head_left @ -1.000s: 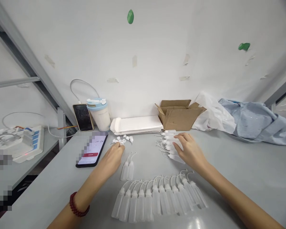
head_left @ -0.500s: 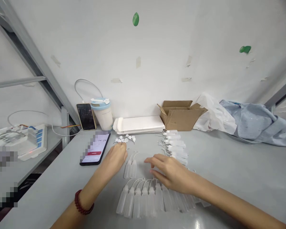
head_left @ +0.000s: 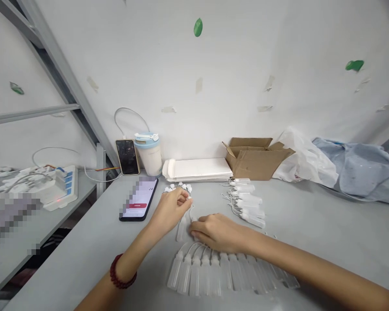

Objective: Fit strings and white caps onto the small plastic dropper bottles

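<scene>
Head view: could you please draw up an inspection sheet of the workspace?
Surface: grey table, things laid out on it.
Job's things: front row of bottles, back group of bottles, white caps.
Clutter: lying phone, upright phone, cup, white packaging, cardboard box, plastic bag, bluish bundle.
Left hand: bent fingers beside the caps; grip unclear.
Right hand: fingers at a pair of bottles; grip unclear.
Cables: white cable at the upright phone; others around the power strip.
Surroundings: white wall, metal frame.

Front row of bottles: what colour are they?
The front bottles are translucent whitish, best seen in the head view.
</scene>
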Demonstrator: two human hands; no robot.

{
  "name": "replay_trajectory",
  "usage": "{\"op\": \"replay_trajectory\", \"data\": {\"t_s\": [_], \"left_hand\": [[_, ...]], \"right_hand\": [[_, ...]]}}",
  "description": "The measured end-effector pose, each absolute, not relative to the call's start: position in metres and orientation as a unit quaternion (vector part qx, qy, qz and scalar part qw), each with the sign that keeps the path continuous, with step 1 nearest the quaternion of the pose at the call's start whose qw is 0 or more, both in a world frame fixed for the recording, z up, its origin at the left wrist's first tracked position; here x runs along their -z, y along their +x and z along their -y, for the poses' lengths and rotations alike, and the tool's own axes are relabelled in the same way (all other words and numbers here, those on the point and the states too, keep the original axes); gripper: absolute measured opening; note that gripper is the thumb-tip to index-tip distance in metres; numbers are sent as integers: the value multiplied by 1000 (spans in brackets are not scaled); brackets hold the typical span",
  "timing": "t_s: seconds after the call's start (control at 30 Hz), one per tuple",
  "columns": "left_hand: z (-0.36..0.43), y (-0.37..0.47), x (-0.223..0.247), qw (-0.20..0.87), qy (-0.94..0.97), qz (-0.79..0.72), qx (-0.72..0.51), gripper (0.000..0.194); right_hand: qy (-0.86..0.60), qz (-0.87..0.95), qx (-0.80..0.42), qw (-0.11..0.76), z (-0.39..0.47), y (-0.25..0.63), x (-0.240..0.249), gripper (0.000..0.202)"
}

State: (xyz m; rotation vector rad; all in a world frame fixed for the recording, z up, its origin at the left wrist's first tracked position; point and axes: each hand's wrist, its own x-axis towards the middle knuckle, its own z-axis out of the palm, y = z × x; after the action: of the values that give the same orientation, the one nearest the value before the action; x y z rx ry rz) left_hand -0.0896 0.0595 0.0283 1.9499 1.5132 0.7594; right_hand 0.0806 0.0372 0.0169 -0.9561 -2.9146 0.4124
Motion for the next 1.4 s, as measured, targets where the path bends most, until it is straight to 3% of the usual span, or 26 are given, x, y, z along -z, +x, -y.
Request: {"op": "replay_trajectory", "data": {"t_s": [0.23,0.4,0.57,0.83,1.17,1.4], "left_hand": [[-58,-88,-33,408,685,-510,-323,20],[-49,-80,-31,526,661,-457,-278,19],[-42,-69,-24,560,617,-460,-309,24],[-38,-63,-28,594,572,-446,-346,26],[-35,-60,-21,617,604,-398,-311,18],[-35,-61,-20,595,628,-381,-327,13]], "right_hand": [[-381,907,-135,116,-38,108,-13,19],[-438,837,-227,239,-33,132,-6,12],[-416,799,-309,306,-24,138,-9,9],[-398,755,-422,304,-14,138,-19,20],[-388,750,-467,262,-13,141,-22,13],[-373,666,-584,276,-15,142,-17,6]]}}
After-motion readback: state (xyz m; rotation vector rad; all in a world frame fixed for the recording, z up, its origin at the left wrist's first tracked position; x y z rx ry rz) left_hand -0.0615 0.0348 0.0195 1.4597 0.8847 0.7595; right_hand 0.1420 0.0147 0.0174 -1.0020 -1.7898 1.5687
